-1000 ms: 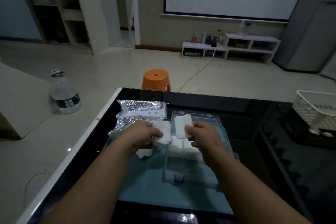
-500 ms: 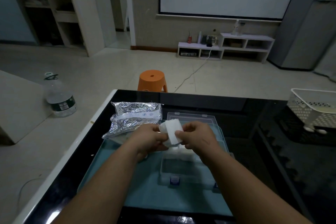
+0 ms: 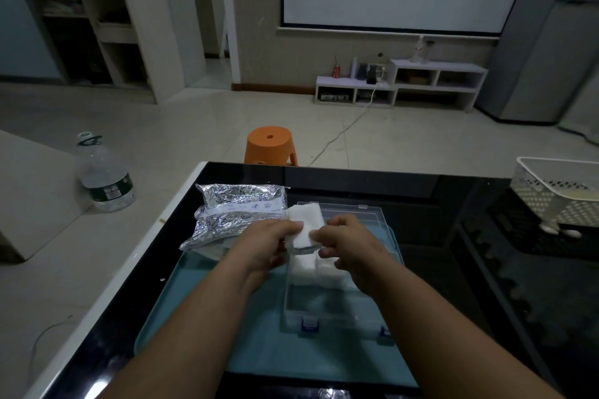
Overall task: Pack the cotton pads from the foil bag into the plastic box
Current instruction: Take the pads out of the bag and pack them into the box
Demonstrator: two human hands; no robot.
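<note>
Over the far half of the clear plastic box with blue latches (image 3: 337, 304), both hands now meet on a single wad of white square cotton pads (image 3: 304, 223). A second ago each hand carried its own small bunch, held apart. Half a second ago they were brought together, and now the two bunches make one stack. I take this to mean the person is squaring the pads into one neat bundle before laying it down, so the step in hand is placing, not fetching.

The left hand (image 3: 264, 241) pinches the stack's near left edge, its fingers (image 3: 293, 227) curled onto the face of the pads. The right hand (image 3: 350, 240) pinches the near right corner with curled fingertips (image 3: 316, 234). The stack stands tilted up, most of it showing above both hands and clear of the box floor.

Below it, two white blocks of packed pads (image 3: 319, 269) sit side by side in the middle of the box, and the near part of the box looks bare. The box sits on the right half of a teal plastic tray (image 3: 201, 308) on the black glass worktop (image 3: 453, 236). The crinkled silver foil bag (image 3: 233, 214) lies over the tray's far left corner, just beside the left hand.
</note>
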